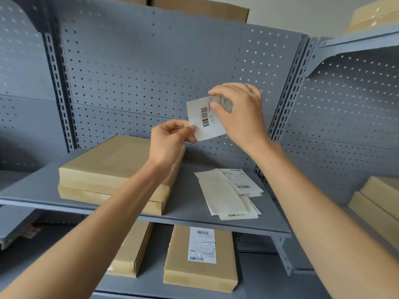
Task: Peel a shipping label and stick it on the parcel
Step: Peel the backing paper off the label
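While the grey pegboard shelving [138, 78] fills most of the view, the work itself sits small in the middle of it. Its middle shelf [190, 208] carries two flat cardboard parcels stacked one on the other [108, 167] at the left, both with bare tops, and a loose pile of label sheets and backing strips [228, 190] to the right. On the shelf below lies another parcel [200, 255] that already wears a label, beside one more box partly hidden by the left forearm.

Held up in the air above the stack, well clear of any box, is the shipping label [205, 119], barcode facing the camera. The right hand [239, 113] has its fingers clamped on the upper right edge; the left hand [168, 143] has its fingers pinched together on the lower left corner, apparently working label and backing apart. Whether the peel has started I cannot tell, as no separated layer shows plainly.

The risks, as I judge them, come from the thin sheet. Pulling the corner too sharply could tear the label or curl it so the sticky side folds onto itself. A freed label could cling to the fingers and wrinkle. Lowering it askew onto the top parcel would trap creases across the barcode.
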Action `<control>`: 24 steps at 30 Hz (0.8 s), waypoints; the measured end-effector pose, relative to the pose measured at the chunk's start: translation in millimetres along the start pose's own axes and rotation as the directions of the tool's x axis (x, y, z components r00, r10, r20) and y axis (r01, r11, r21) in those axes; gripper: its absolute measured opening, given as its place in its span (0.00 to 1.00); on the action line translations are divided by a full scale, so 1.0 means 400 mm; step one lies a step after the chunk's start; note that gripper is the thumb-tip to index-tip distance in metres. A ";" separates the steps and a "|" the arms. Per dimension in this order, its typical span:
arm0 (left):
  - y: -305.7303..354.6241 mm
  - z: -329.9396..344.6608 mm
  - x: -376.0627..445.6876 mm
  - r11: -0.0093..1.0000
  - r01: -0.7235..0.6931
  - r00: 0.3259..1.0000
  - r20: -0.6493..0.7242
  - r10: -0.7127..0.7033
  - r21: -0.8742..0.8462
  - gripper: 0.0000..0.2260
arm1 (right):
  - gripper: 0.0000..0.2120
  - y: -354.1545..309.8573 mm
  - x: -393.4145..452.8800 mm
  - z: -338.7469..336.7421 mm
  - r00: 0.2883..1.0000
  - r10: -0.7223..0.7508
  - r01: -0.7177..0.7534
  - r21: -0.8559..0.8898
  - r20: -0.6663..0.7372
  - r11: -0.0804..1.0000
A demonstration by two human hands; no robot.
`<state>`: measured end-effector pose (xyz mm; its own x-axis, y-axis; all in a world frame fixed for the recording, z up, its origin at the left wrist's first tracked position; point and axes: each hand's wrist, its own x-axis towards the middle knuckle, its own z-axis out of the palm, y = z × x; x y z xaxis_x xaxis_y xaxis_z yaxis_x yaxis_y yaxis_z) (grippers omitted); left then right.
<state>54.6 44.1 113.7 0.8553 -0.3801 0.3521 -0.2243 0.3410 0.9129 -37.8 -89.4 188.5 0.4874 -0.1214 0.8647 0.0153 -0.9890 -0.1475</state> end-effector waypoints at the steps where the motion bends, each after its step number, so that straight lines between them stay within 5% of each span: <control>1: 0.002 -0.017 0.011 1.000 0.004 1.000 -0.001 -0.004 0.001 0.05 | 0.10 -0.012 0.011 0.016 0.999 -0.014 0.014 -0.010 -0.036 1.000; 6: 0.010 -0.124 0.060 0.998 0.050 0.999 -0.018 -0.051 -0.040 0.03 | 0.13 -0.077 0.056 0.101 0.988 0.039 -0.044 -0.032 -0.149 0.999; 11: 0.025 -0.236 0.124 0.973 0.102 0.992 -0.046 -0.114 -0.207 0.04 | 0.19 -0.173 0.042 0.221 0.936 0.323 -0.309 0.116 -0.141 0.944; 14: 0.034 -0.293 0.158 0.963 0.135 0.990 -0.005 -0.140 -0.232 0.03 | 0.27 -0.240 0.049 0.282 0.813 0.581 -0.549 0.393 0.043 0.738; 17: 0.042 -0.336 0.173 0.967 0.150 0.988 0.076 -0.137 -0.207 0.03 | 0.25 -0.291 0.066 0.331 0.715 0.657 -0.646 0.585 0.239 0.491; 24: 0.027 -0.407 0.191 0.969 0.203 0.958 0.233 -0.166 -0.142 0.06 | 0.09 -0.361 0.072 0.387 0.801 0.584 -0.548 0.555 0.131 0.626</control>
<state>193.5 158.6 117.0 0.7478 -0.6214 0.2336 0.0223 0.3752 0.9267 109.1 63.0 160.5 0.5135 -0.6639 0.5437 0.2270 -0.5059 -0.8322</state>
